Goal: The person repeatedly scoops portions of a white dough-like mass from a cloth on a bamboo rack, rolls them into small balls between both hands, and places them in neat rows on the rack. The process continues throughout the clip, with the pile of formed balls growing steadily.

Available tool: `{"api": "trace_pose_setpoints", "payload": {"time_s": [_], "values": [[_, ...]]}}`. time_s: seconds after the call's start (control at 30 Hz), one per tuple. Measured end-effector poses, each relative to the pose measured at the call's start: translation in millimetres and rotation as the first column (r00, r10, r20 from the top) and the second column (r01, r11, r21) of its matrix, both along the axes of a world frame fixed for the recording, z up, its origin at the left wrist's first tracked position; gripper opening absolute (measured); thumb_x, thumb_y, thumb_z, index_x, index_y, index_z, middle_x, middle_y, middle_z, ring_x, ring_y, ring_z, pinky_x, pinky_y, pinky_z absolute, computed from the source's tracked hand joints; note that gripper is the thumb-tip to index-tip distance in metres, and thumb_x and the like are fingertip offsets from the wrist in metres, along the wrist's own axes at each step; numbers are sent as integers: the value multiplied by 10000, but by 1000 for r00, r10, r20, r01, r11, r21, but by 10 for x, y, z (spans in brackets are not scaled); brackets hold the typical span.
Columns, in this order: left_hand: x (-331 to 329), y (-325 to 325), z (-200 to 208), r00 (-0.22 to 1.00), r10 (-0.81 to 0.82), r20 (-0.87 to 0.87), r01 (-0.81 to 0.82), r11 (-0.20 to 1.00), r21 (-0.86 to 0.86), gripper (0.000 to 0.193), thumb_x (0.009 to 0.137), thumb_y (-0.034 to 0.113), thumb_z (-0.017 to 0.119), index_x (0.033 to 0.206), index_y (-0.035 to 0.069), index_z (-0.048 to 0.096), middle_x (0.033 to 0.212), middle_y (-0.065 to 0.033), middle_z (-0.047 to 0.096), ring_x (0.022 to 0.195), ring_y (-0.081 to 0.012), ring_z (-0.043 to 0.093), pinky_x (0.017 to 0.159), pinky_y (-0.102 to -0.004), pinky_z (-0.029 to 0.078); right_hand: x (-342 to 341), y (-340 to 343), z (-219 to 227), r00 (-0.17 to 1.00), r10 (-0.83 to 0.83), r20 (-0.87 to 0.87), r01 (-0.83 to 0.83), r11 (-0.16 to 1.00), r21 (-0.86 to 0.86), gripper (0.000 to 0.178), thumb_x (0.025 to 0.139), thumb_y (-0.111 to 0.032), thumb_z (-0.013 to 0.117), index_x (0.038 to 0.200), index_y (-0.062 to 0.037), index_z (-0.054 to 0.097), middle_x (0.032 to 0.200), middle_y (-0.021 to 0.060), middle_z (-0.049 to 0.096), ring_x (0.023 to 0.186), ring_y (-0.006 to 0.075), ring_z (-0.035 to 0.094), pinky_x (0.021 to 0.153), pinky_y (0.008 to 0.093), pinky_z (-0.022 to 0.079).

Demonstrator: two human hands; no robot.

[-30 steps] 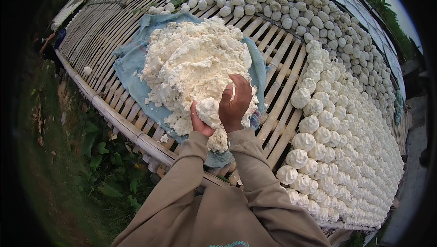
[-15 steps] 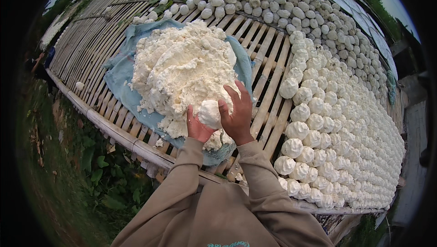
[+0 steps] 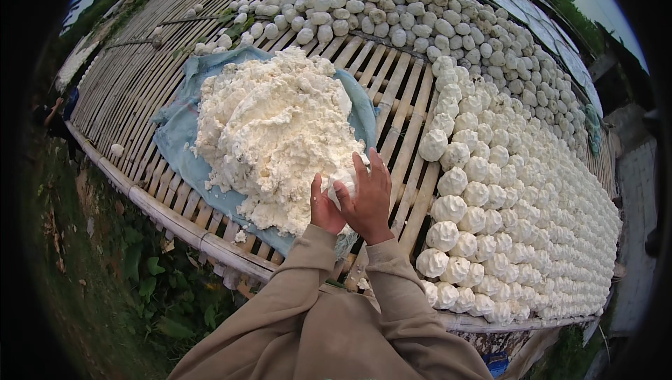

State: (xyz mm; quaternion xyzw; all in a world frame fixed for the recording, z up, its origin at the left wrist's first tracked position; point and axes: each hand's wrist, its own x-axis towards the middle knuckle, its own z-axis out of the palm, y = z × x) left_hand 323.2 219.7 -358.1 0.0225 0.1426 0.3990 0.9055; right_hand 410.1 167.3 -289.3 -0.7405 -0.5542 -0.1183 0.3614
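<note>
Between my cupped palms sits a ball of white mash point(image 3: 341, 180), partly covered by the fingers. My left hand point(image 3: 326, 210) holds it from the left and below. On its other side, my right hand point(image 3: 368, 203) wraps it with the thumb across the front and the fingers raised. Just beyond the hands rises a big heap of crumbly white mash point(image 3: 273, 128), lying on a light blue cloth point(image 3: 180, 143). To the right, many shaped white lumps with ridged tops point(image 3: 448, 208) stand in close rows.
A slatted bamboo platform point(image 3: 388, 93) carries everything, with gaps between its slats. Its near edge is a bamboo pole point(image 3: 210, 245). Smoother, greyish-white balls point(image 3: 392, 12) lie massed at the far side. Green plants point(image 3: 157, 285) grow below the left edge. A person point(image 3: 54, 117) is at the far left.
My hands have come closer together around the ball, which now shows less between them. They have moved slightly right, and the view has shifted a little.
</note>
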Motion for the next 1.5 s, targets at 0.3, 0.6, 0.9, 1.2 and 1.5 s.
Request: {"api": "trace_pose_setpoints", "payload": {"time_s": [0.3, 0.6, 0.9, 1.2, 1.5], "values": [[-158, 44, 98, 998, -47, -53, 52, 993, 101, 645, 1071, 616, 449, 1404, 81, 588, 1317, -131, 688, 1263, -299, 653, 1131, -459, 493, 33, 19, 116, 998, 47, -42, -45, 998, 38, 485, 1052, -401, 565, 1408, -76, 618, 1440, 210, 601, 1326, 412, 569, 1149, 513, 390], [41, 1, 14, 982, -132, -138, 137, 990, 28, 805, 1040, 704, 398, 1541, 80, 486, 1513, -119, 582, 1399, -303, 563, 1193, -446, 441, 317, -28, -15, 977, -21, -213, 48, 991, 123, 470, 1042, -376, 606, 1402, -74, 626, 1461, 207, 566, 1341, 404, 541, 1122, 538, 404], [785, -181, -157, 848, -250, -466, 379, 903, 205, 771, 1106, 624, 397, 1549, -4, 465, 1479, -111, 605, 1318, -193, 605, 1129, -345, 460, 771, -377, -453, 851, -173, -496, 107, 982, -159, 829, 771, -363, 910, 1424, -18, 533, 1283, 217, 658, 1190, 407, 654, 988, 464, 534], [1727, -151, -280, 817, -8, -576, 431, 672, 602, 737, 1130, 542, 409, 1562, -53, 455, 1607, -171, 485, 1500, -247, 445, 1262, -363, 288, 2130, -97, -867, 824, -398, -403, 447, 894, 30, 685, 760, -225, 909, 1304, -12, 551, 1248, 212, 647, 1155, 398, 641, 1010, 481, 503], [-553, 38, -329, 192, 798, -571, 523, 409, 747, 453, 953, 204, 713, 1357, 12, 640, 1418, -205, 609, 1341, -399, 566, 1140, -489, 441, 1637, 246, -1004, 851, -523, 41, 511, 808, -293, 867, 847, -314, 863, 1516, -6, 405, 1534, 265, 468, 1427, 444, 456, 1154, 542, 414]]}}
